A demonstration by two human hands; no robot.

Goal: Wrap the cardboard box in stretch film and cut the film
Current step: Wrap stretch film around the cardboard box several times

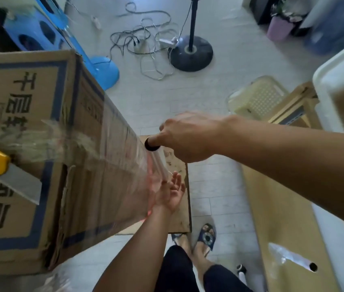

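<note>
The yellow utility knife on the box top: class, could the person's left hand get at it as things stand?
Probably yes. The left hand is open beside the film roll, and nothing lies between it and the utility knife on the cardboard box.

A single head-worn wide-angle view is given, aimed steeply down and forward. The box (40,154) is seen very near, filling the left side, its top and right face in view. Both hands are taken in at mid-frame, the right hand (188,138) above the left hand (171,192). The floor (240,66) and feet (200,239) are seen far below.
</note>
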